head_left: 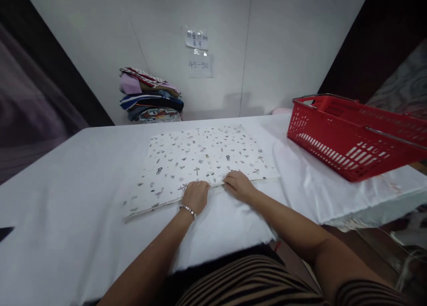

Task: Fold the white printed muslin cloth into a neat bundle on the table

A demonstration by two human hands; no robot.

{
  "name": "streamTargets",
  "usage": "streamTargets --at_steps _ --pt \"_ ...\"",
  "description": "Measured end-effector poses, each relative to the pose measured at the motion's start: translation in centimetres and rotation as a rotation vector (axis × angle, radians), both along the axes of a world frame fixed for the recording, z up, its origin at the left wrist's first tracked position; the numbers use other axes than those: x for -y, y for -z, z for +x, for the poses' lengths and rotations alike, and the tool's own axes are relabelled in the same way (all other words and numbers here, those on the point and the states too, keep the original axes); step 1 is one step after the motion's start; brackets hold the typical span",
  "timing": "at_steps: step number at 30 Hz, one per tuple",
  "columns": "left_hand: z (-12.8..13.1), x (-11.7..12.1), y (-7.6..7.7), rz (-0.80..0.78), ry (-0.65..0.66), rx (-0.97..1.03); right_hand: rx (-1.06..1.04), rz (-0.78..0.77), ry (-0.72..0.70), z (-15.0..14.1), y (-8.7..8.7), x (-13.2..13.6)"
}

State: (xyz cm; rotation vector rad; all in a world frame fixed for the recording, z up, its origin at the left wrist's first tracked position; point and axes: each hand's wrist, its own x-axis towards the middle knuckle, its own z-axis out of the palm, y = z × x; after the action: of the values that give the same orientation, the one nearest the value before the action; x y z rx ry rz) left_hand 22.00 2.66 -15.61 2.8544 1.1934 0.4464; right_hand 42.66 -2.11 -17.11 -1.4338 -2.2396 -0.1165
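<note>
A white cloth (203, 152) printed with small palm trees and other little figures lies folded flat on the white-covered table. Along its near edge, several layers show. My left hand (196, 196), with a bracelet at the wrist, is closed on that near edge, left of its middle. Just to the right, my right hand (239, 186) grips the same edge, fingers curled over the top and thumb side toward the left hand. A short stretch of the edge shows between the two hands.
A red plastic basket (336, 137) with metal handles stands on the table (83, 172) at the right. A stack of folded fabrics (151, 97) rises behind the table's far edge. Two paper signs (201, 66) hang on the pale wall.
</note>
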Motion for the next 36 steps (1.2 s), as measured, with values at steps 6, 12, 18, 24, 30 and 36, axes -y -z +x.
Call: streamTargets --at_steps 6,12,18,24,30,36 --pt "-0.3 0.5 0.2 0.027 0.078 -0.021 0.100 -0.038 0.008 0.3 0.5 0.1" --pt "0.1 0.1 0.4 -0.023 0.116 -0.028 0.103 -0.051 0.001 0.0 0.5 0.0" --pt "0.3 -0.6 0.5 -0.040 0.135 0.005 0.030 -0.073 -0.031 3.6 -0.7 1.6" --pt "0.3 -0.8 0.6 -0.079 0.139 0.064 0.064 -0.026 0.084 10.1 -0.4 4.6" --pt "0.3 -0.7 0.6 -0.107 0.123 0.073 0.063 -0.006 0.083 10.4 -0.1 4.9" --pt "0.2 -0.7 0.8 -0.093 0.123 0.075 0.120 -0.007 0.086 9.9 -0.3 4.2"
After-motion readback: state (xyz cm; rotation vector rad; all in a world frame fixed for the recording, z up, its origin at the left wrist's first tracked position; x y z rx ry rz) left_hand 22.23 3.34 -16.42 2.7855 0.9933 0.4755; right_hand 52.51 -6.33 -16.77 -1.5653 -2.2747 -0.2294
